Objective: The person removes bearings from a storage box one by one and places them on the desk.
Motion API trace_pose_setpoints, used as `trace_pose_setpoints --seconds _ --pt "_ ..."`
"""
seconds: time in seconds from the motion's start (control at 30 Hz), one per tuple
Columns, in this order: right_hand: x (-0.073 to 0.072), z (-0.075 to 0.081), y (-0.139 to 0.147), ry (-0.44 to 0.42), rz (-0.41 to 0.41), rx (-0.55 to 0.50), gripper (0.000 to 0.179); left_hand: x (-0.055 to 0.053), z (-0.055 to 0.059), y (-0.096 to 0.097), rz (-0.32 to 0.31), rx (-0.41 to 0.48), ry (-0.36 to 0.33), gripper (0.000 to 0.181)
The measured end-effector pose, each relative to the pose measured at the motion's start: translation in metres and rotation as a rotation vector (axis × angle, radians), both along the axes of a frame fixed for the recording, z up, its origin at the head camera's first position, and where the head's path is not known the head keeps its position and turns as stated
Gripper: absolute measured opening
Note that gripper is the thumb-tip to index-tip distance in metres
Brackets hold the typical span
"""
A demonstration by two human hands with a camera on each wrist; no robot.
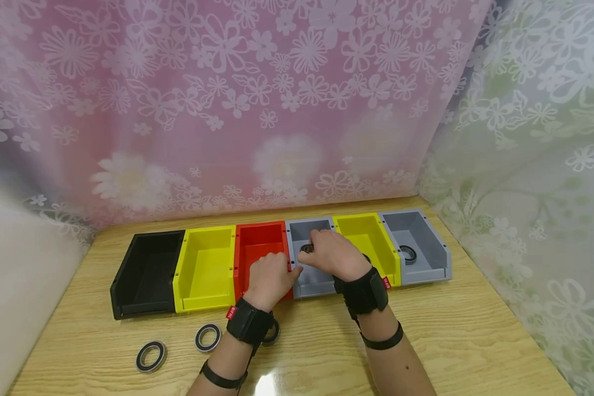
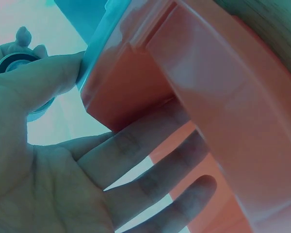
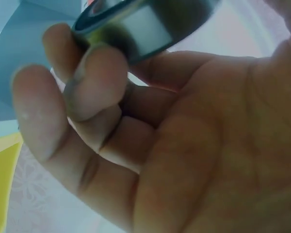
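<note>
My right hand (image 1: 339, 256) is over the inner grey bin (image 1: 313, 289), gripping a ball bearing (image 3: 145, 34) by its outer ring. In the right wrist view the fingers curl under that shiny rim. The left hand (image 1: 271, 278) reaches over the front of the red bin (image 1: 259, 234). Its fingers (image 2: 150, 187) stretch behind a red wall of the bin, spread and fairly straight, their tips partly hidden. The left thumb (image 2: 63, 73) lies against the grey edge beside the red bin.
A black bin (image 1: 146, 275) and a yellow bin (image 1: 205, 269) stand left in the row. Another yellow bin (image 1: 361, 231) and a grey bin (image 1: 416, 234) at right each hold a bearing. Bearings (image 1: 150, 356) lie on the wooden table, one partly behind the left wrist.
</note>
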State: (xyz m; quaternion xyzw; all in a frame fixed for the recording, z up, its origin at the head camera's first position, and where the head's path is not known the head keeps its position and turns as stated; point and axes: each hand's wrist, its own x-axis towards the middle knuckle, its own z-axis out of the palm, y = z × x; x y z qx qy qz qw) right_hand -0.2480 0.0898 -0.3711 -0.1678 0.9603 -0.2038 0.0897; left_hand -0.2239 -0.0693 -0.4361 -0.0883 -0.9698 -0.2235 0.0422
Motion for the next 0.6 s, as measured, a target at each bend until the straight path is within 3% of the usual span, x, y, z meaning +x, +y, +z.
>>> trace_pose_setpoints --seconds 0.6 --pt "0.011 0.009 -0.001 -0.039 0.018 -0.040 0.020 0.000 -0.001 -0.001 -0.020 0.021 0.001 0.051"
